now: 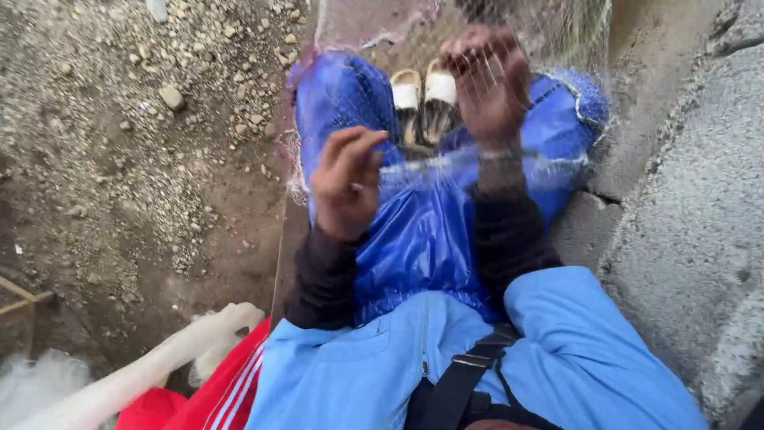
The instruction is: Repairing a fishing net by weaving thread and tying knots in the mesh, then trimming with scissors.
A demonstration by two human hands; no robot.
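Fishing net (446, 171), stretched crosswise, left hand (346, 187), right hand (489, 84)

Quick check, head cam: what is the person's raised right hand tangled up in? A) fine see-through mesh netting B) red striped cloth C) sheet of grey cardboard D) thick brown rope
A: the right hand is lifted with its fingers spread inside the fine see-through mesh netting, whose threads cross over the fingers and drape down across the shiny blue trousers.

motion-blurred right hand (487, 80) behind fine netting (446, 171); red cloth (211, 390) cut off below
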